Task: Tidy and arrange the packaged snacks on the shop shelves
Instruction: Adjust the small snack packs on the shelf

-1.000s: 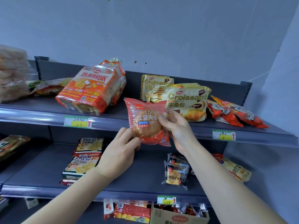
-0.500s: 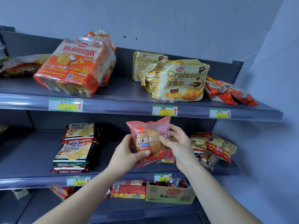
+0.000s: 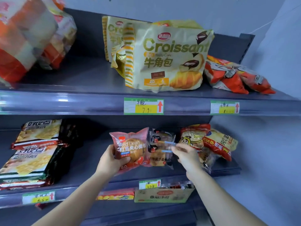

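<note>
My left hand (image 3: 110,160) is nearest, thumb and fingers wrapped round the lower part of the red bean bun packet (image 3: 132,144). It holds the packet upright just over the front of the middle shelf (image 3: 92,154), not yet set down. The film is glossy pink and puffed with air, and the round bun inside is soft. I judge a light hold at the bottom is better than squeezing the middle.

My right hand (image 3: 187,156) reaches in from the right, fingertips (image 3: 175,146) at the edge of a clear-wrapped pastry packet (image 3: 157,160). Blur hides whether they pinch it or only touch it, so I cannot tell.

To do this step well, I would nudge the clear packet rightward to open a slot. Then I would stand the bun in it, label facing out, square to the shelf edge. Slick film slides easily, so it should be let go only once it rests.

Further left lie flat, stiff cracker packs (image 3: 37,159) in a stack. To the right are crinkled yellow-and-red snack bags (image 3: 218,144), slumped together.

On the upper shelf (image 3: 81,101) beyond, a pillowy Croissant bag (image 3: 169,59) leans forward, with orange foil packets (image 3: 234,75) lying just beside it.
</note>
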A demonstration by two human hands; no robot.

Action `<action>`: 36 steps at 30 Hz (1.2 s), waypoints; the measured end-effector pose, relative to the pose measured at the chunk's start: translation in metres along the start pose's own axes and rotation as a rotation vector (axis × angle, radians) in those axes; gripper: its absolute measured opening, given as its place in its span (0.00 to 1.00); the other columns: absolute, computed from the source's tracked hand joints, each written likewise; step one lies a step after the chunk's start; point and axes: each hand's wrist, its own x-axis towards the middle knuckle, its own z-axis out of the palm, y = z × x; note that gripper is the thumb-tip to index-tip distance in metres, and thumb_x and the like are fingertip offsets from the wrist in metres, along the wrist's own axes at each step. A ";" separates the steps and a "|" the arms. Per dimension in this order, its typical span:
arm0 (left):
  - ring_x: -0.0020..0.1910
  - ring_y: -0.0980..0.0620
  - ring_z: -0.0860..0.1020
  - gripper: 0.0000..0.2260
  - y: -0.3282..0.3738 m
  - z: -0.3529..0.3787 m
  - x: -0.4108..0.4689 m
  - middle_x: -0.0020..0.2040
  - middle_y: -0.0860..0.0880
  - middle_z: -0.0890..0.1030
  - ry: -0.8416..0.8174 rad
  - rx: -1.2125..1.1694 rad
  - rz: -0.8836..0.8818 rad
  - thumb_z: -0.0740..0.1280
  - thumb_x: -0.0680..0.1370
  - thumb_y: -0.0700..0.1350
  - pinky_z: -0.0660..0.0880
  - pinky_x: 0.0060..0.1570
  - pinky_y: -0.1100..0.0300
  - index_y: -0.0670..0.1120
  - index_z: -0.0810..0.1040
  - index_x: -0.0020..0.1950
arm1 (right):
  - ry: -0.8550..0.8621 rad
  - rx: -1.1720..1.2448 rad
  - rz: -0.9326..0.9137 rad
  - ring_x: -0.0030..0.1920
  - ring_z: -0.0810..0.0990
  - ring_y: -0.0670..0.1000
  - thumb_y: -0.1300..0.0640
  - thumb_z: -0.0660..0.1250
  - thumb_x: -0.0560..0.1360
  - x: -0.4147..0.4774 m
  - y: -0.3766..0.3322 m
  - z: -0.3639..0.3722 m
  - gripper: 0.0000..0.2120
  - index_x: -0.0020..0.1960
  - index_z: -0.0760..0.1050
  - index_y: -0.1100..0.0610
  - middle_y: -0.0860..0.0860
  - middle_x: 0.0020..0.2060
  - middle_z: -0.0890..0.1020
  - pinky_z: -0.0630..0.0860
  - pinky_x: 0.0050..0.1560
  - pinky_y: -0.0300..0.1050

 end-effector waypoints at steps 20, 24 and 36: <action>0.54 0.43 0.80 0.20 -0.042 0.043 0.117 0.56 0.45 0.82 0.020 0.193 -0.109 0.70 0.76 0.43 0.77 0.55 0.45 0.48 0.71 0.67 | 0.372 -0.021 0.331 0.36 0.82 0.59 0.56 0.68 0.76 0.151 0.054 -0.041 0.07 0.46 0.74 0.60 0.58 0.36 0.80 0.82 0.48 0.57; 0.56 0.40 0.77 0.18 -0.037 0.047 0.113 0.57 0.44 0.80 0.026 0.352 -0.107 0.70 0.74 0.48 0.75 0.55 0.47 0.47 0.71 0.63 | 0.443 -0.029 0.234 0.38 0.81 0.59 0.59 0.66 0.75 0.155 0.052 -0.032 0.06 0.52 0.78 0.54 0.55 0.39 0.82 0.82 0.47 0.56; 0.68 0.40 0.65 0.27 0.013 0.044 0.068 0.63 0.41 0.71 0.073 0.510 0.007 0.69 0.75 0.54 0.67 0.64 0.44 0.48 0.67 0.72 | 0.635 0.013 -0.190 0.54 0.79 0.59 0.57 0.65 0.76 0.109 0.016 -0.019 0.12 0.57 0.81 0.52 0.54 0.58 0.79 0.77 0.56 0.54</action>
